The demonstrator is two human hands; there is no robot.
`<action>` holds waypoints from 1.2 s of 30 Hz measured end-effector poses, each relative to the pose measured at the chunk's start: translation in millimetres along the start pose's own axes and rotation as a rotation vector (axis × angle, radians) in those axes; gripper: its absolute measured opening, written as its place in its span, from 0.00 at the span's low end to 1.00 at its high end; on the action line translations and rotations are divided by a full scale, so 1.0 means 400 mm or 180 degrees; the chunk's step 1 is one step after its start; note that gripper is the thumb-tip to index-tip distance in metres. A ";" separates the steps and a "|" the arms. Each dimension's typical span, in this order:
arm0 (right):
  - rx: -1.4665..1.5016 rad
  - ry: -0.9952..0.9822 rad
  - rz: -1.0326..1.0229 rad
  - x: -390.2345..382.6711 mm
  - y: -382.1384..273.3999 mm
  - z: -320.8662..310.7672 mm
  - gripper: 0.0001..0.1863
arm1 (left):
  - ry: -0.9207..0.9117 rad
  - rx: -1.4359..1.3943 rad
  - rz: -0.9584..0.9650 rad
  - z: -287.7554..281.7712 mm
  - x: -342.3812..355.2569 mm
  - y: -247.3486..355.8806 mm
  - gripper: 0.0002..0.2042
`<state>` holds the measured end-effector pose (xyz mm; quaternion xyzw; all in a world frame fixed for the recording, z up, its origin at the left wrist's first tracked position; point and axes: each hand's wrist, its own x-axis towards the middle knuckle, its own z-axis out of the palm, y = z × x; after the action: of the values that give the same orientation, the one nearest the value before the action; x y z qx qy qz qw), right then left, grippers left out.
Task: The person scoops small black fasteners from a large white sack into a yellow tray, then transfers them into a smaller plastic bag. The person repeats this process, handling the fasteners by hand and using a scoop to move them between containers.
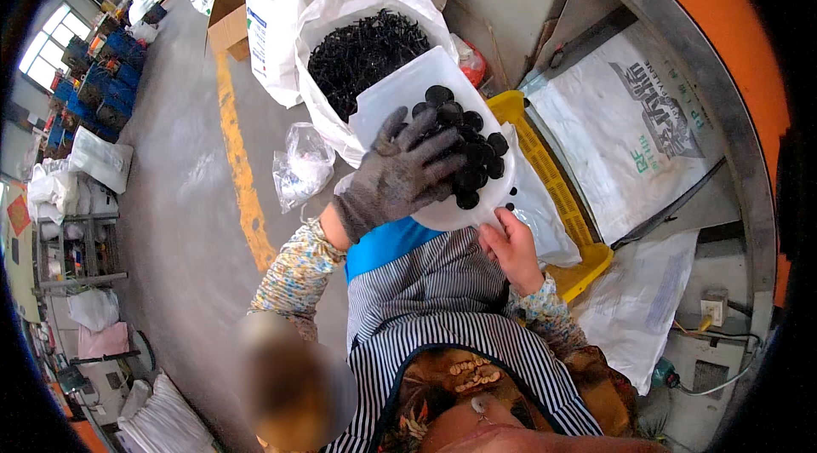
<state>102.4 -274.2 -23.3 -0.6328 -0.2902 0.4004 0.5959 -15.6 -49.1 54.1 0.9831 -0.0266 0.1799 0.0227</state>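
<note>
Striped apron (425, 278) nearest; my gloved left hand (396, 180) spreads over black discs (477, 146), my bare right hand (513, 250) pinching the white scoop (425, 74)

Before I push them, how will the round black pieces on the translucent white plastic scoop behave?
The round black pieces will probably slide easily, since the translucent white plastic scoop looks smooth. They'd likely scatter, being heaped loosely. With circular outlines, some might roll if tipped on edge.

Yellow line (237, 155) along grey floor (183, 197); cardboard box (228, 19) near its far end; blue machinery (102, 91) at left.
</note>
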 end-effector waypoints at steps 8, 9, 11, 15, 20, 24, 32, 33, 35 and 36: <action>0.0013 -0.0113 0.0232 -0.118 0.029 -0.047 0.10 | -0.0201 -0.0394 -0.0236 0.035 -0.083 0.046 0.15; 0.0106 -0.0125 0.0248 -0.130 0.028 -0.048 0.10 | -0.0160 -0.0642 -0.0201 0.033 -0.088 0.051 0.14; 0.0038 -0.0133 0.0331 -0.147 0.021 -0.053 0.10 | 0.0216 -0.1271 -0.0313 0.032 -0.104 0.056 0.13; 0.0012 -0.0229 0.0467 -0.167 0.043 -0.080 0.11 | 0.1053 -0.2583 -0.0963 0.007 -0.153 0.082 0.14; 0.0107 -0.0359 0.0581 -0.181 0.076 -0.095 0.09 | 0.2649 -0.3156 -0.2455 0.029 -0.253 0.100 0.15; -0.0310 -0.0413 0.0436 -0.186 0.112 -0.121 0.09 | 0.3295 -0.3015 -0.3334 0.142 -0.405 0.050 0.15; -0.0248 -0.0640 0.0896 -0.191 0.168 -0.199 0.14 | 0.1944 -0.4415 -0.4655 0.468 -0.506 0.100 0.28; -0.0159 -0.0795 0.0955 -0.194 0.165 -0.208 0.14 | 0.1371 -0.3673 -0.4501 0.529 -0.533 0.090 0.31; -0.0215 -0.1160 0.1218 -0.200 0.168 -0.246 0.15 | 0.0508 -0.2691 -0.4189 0.620 -0.560 0.080 0.35; -0.0217 -0.1120 0.1376 -0.214 0.181 -0.260 0.14 | 0.0195 -0.2430 -0.4030 0.620 -0.539 0.089 0.35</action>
<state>139.6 -409.5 -84.3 -0.6204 -0.2609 0.6119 0.4155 -131.5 -88.6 -252.9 0.7285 0.4855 0.1379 0.4631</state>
